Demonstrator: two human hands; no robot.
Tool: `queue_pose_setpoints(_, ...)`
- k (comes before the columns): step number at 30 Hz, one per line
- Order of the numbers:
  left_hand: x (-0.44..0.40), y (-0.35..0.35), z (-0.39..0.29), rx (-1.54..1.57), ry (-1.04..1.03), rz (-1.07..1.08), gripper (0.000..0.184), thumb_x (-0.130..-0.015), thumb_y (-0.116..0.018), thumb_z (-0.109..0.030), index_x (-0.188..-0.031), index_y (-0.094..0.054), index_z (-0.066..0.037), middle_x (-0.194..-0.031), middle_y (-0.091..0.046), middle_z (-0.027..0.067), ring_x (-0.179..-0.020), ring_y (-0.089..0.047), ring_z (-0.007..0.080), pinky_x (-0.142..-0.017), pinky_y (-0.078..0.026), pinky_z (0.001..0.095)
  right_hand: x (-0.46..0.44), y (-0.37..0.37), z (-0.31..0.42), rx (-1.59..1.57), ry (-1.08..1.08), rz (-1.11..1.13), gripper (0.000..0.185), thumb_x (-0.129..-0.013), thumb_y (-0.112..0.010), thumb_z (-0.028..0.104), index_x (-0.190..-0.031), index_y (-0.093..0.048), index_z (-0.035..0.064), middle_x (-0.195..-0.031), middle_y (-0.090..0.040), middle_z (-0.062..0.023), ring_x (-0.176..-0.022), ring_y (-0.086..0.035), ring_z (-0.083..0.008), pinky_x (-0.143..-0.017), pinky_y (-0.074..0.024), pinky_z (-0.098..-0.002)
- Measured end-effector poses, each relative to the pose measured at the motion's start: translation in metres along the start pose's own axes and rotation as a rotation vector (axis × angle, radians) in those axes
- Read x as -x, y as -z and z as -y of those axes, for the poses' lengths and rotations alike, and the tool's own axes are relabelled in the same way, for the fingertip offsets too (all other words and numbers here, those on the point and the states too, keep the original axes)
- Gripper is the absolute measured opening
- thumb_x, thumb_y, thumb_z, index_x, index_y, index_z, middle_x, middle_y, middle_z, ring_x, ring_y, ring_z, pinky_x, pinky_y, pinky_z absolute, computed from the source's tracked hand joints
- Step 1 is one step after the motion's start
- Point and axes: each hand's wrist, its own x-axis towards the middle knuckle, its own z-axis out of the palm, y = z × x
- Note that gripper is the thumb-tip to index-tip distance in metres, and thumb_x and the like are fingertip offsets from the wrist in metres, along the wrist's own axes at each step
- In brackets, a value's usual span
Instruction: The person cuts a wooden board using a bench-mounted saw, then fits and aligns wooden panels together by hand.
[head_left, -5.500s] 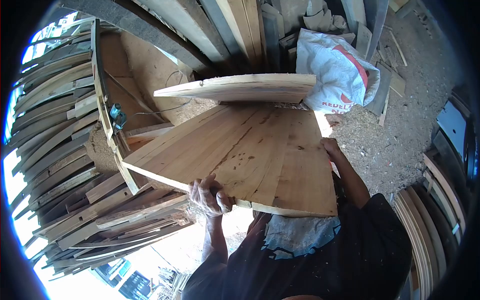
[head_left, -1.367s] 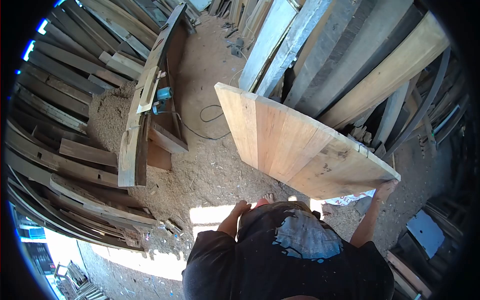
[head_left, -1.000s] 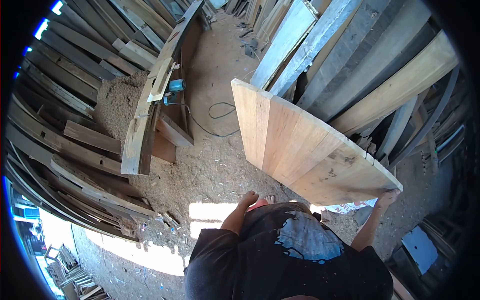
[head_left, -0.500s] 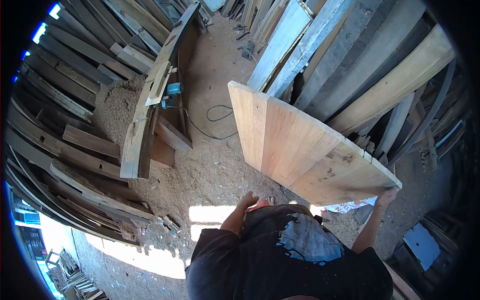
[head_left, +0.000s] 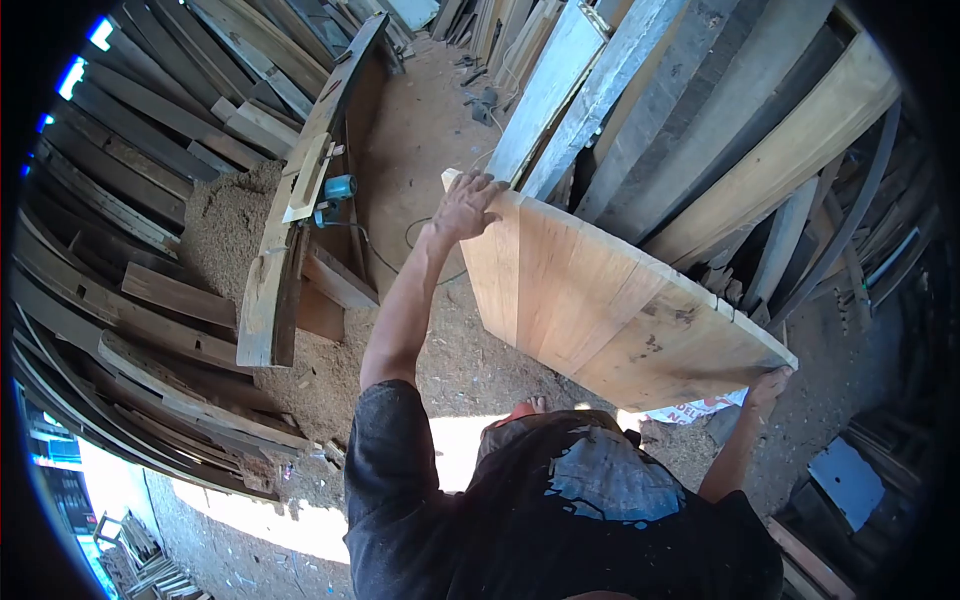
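Note:
A wide wooden panel [head_left: 590, 290] made of joined boards stands tilted on edge in front of me. My left hand [head_left: 466, 208] lies over its top edge at the far left corner, fingers hooked across the rim. At the near right corner my right hand [head_left: 769, 386] is closed around the panel's end; some of its fingers are hidden behind the wood. Close below the panel's lower edge, a white printed sack [head_left: 690, 410] shows on the floor.
To the left, a long timber bench [head_left: 268, 300] carries wood strips and a teal power tool [head_left: 339, 188] whose cord trails over the sawdust-covered floor. Planks [head_left: 690, 110] lean behind the panel. Stacked timber [head_left: 170, 285] and a sawdust heap [head_left: 225, 215] lie left of the bench.
My left hand has risen from beside my body, reached forward and taken hold of the panel's far left corner. My right hand stays on the near corner; the panel has barely moved.

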Motion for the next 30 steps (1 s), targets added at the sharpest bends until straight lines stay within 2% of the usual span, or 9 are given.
queue_pose_setpoints(3, -0.037, 0.000, 0.025, 0.128, -0.050, 0.168, 0.041, -0.079, -0.081, -0.026, -0.115, -0.064, -0.014, -0.112, -0.067, 0.0089, -0.115, -0.057, 0.0346, -0.101, -0.039, 0.0539, 0.004, -0.001, 0.008, -0.026, -0.056, -0.017, 0.050, -0.111, -0.036, 0.032, -0.113, -0.060, -0.0116, -0.107, -0.065, -0.0231, -0.099, -0.060, -0.0310, -0.092, -0.0465, -0.0419)
queue_pose_setpoints(7, -0.039, 0.003, 0.020, 0.023, -0.031, 0.216, 0.043, -0.077, -0.083, -0.024, -0.116, -0.064, -0.022, -0.111, -0.066, 0.0068, -0.116, -0.055, 0.0332, -0.098, -0.037, 0.0502, 0.006, 0.006, 0.018, 0.044, -0.087, 0.048, 0.051, -0.111, -0.036, 0.033, -0.115, -0.059, -0.0113, -0.110, -0.064, -0.0225, -0.101, -0.060, -0.0303, -0.092, -0.0461, -0.0409)
queue_pose_setpoints(17, -0.043, 0.006, 0.016, 0.066, 0.056, 0.337, 0.041, -0.081, -0.081, -0.021, -0.118, -0.063, -0.023, -0.119, -0.065, 0.0045, -0.122, -0.048, 0.0337, -0.104, -0.031, 0.0546, 0.007, 0.006, 0.036, 0.030, -0.172, 0.082, 0.057, -0.111, -0.031, 0.038, -0.126, -0.056, -0.0105, -0.122, -0.063, -0.0234, -0.112, -0.060, -0.0301, -0.100, -0.0457, -0.0407)
queue_pose_setpoints(20, -0.044, 0.004, 0.019, 0.058, 0.062, 0.355, 0.042, -0.082, -0.079, -0.020, -0.121, -0.062, -0.024, -0.122, -0.065, 0.0046, -0.123, -0.047, 0.0335, -0.106, -0.031, 0.0552, 0.007, 0.006, 0.051, 0.105, -0.156, 0.098, 0.071, -0.109, -0.020, 0.048, -0.128, -0.058, -0.0093, -0.122, -0.064, -0.0305, -0.116, -0.060, -0.0437, -0.098, -0.0440, -0.0474)
queue_pose_setpoints(23, -0.043, -0.003, 0.028, 0.063, 0.029, 0.355, 0.045, -0.084, -0.078, -0.020, -0.126, -0.062, -0.025, -0.128, -0.064, 0.0033, -0.124, -0.047, 0.0333, -0.106, -0.032, 0.0552, 0.006, 0.006, 0.012, 0.114, -0.191, 0.095, 0.064, -0.109, -0.024, 0.043, -0.122, -0.063, -0.0061, -0.117, -0.067, -0.0265, -0.113, -0.063, -0.0401, -0.095, -0.0469, -0.0465)
queue_pose_setpoints(24, -0.042, 0.002, 0.026, 0.041, 0.019, 0.357, 0.047, -0.084, -0.077, -0.020, -0.127, -0.061, -0.026, -0.129, -0.064, 0.0025, -0.124, -0.047, 0.0331, -0.106, -0.033, 0.0548, 0.009, 0.002, 0.018, 0.153, -0.035, 0.012, 0.048, -0.108, -0.030, 0.030, -0.100, -0.059, -0.0073, -0.098, -0.063, -0.0245, -0.092, -0.059, -0.0384, -0.083, -0.0445, -0.0472)
queue_pose_setpoints(25, -0.046, 0.007, 0.023, 0.003, 0.021, 0.406, 0.047, -0.084, -0.077, -0.020, -0.128, -0.062, -0.027, -0.131, -0.064, 0.0016, -0.124, -0.047, 0.0331, -0.106, -0.033, 0.0536, 0.011, 0.006, 0.040, 0.294, -0.071, 0.021, 0.048, -0.108, -0.030, 0.030, -0.100, -0.058, -0.0086, -0.095, -0.062, -0.0265, -0.090, -0.057, -0.0423, -0.081, -0.0433, -0.0492)
queue_pose_setpoints(27, -0.045, 0.011, 0.015, 0.049, 0.054, 0.375, 0.043, -0.081, -0.079, -0.019, -0.121, -0.064, -0.025, -0.120, -0.067, 0.0027, -0.121, -0.048, 0.0339, -0.105, -0.034, 0.0525, 0.013, 0.000, 0.023, 0.126, -0.093, -0.006, 0.052, -0.109, -0.030, 0.031, -0.100, -0.061, -0.0098, -0.092, -0.064, -0.0251, -0.090, -0.059, -0.0397, -0.080, -0.0442, -0.0477)
queue_pose_setpoints(30, -0.044, 0.006, 0.017, 0.061, 0.051, 0.322, 0.037, -0.078, -0.082, -0.020, -0.110, -0.064, -0.020, -0.109, -0.069, 0.0045, -0.114, -0.052, 0.0349, -0.102, -0.036, 0.0518, 0.012, -0.004, 0.047, -0.070, -0.082, -0.009, 0.054, -0.110, -0.032, 0.035, -0.103, -0.062, -0.0090, -0.095, -0.066, -0.0170, -0.090, -0.061, -0.0272, -0.082, -0.0475, -0.0404)
